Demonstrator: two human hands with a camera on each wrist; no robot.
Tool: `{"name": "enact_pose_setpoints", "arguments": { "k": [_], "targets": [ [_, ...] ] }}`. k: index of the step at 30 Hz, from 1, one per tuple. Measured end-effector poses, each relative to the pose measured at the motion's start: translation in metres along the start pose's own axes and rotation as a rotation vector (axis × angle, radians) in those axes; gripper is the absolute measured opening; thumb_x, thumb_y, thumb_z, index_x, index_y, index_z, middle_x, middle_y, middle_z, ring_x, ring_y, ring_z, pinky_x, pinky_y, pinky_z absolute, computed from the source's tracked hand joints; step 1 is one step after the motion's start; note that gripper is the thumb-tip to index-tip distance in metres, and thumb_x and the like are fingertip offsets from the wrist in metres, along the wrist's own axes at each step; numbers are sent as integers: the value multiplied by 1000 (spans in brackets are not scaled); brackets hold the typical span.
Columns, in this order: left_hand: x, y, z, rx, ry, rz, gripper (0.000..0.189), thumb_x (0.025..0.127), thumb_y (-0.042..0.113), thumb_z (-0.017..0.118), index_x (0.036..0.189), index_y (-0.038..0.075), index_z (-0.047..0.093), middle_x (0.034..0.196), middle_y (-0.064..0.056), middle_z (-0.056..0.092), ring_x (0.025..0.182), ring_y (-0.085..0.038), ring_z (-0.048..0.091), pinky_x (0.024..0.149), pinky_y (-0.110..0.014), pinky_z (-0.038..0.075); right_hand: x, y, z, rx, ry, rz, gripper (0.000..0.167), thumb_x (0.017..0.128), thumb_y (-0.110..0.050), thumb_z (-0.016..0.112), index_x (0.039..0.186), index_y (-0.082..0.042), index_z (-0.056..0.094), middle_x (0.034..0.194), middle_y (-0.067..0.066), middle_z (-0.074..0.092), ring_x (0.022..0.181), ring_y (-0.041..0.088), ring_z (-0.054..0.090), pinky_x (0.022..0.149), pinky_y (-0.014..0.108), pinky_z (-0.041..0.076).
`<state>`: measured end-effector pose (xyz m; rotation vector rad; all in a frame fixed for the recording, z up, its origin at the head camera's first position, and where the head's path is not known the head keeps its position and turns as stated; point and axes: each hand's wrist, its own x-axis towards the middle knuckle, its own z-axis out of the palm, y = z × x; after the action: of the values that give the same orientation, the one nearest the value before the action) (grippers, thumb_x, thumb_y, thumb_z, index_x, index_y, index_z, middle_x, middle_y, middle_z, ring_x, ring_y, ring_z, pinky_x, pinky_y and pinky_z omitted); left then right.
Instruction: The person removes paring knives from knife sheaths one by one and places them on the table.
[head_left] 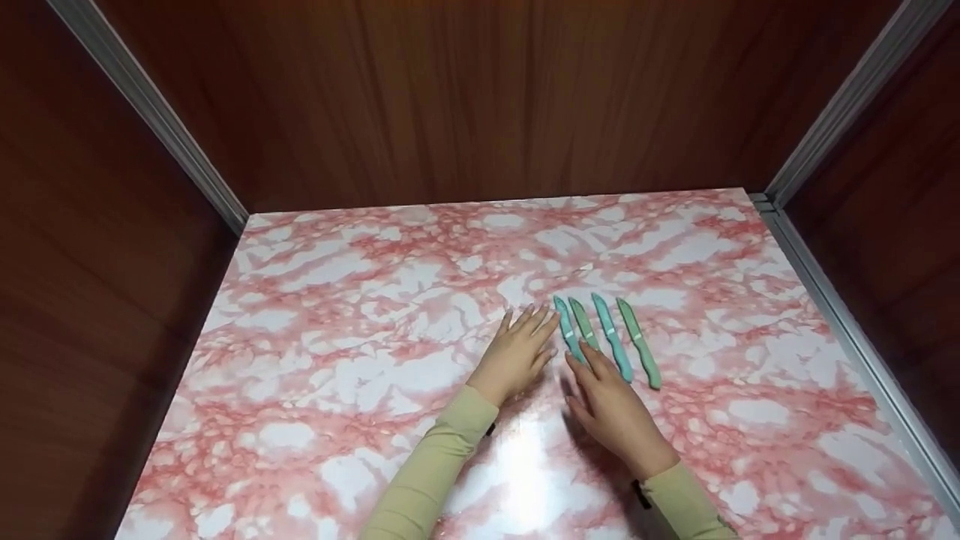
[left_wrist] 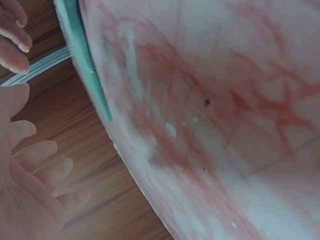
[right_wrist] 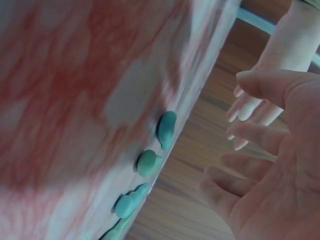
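I grip nothing: my left hand (head_left: 517, 358) stretches its fingers loosely just beside four paring knives (head_left: 616, 349), laid in a row on the marbled tabletop (head_left: 322, 307) (turquoise and green alternating). My right hand (head_left: 615, 405), relaxed fingers slightly apart, hovers over the two leftmost handles (head_left: 573, 346).

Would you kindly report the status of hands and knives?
Left hand and right hand holding nothing. Four knives in a row, blue and green alternating. Head view: right hand partly hides two leftmost handles.

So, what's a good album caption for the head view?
Left hand and right hand near four alternating blue and green knives on a red-marbled table.
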<state>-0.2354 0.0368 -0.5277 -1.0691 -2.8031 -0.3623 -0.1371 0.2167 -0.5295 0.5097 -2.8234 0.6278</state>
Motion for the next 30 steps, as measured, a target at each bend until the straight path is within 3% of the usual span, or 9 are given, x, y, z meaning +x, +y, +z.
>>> {"name": "enact_pose_setpoints", "arguments": {
  "k": [11, 18, 30],
  "targets": [
    [24, -8, 10, 49, -40, 53, 52, 100, 26, 50, 149, 18, 34, 151, -8, 34, 137, -29, 32, 111, -53, 23, 14, 2, 6, 11, 4, 10, 62, 85, -20, 73, 140, -3, 47, 149, 20, 32, 132, 38, 35, 102, 50, 38],
    [31, -12, 17, 44, -70, 36, 52, 100, 27, 50, 149, 19, 35, 151, -6, 35, 137, -27, 32, 111, -52, 23, 14, 4, 12, 1, -26, 38, 63, 85, -21, 73, 140, -5, 48, 149, 20, 31, 133, 38, 35, 102, 49, 38],
    [41, -8, 21, 43, -127, 65, 47, 102, 31, 46, 146, 19, 40, 149, -5, 38, 138, -27, 30, 111, -52, 21, 13, 5, 14, -10, -56, 35, 58, 87, -22, 71, 137, -2, 51, 147, 22, 34, 133, 37, 35, 101, 48, 39]
  ]
}}
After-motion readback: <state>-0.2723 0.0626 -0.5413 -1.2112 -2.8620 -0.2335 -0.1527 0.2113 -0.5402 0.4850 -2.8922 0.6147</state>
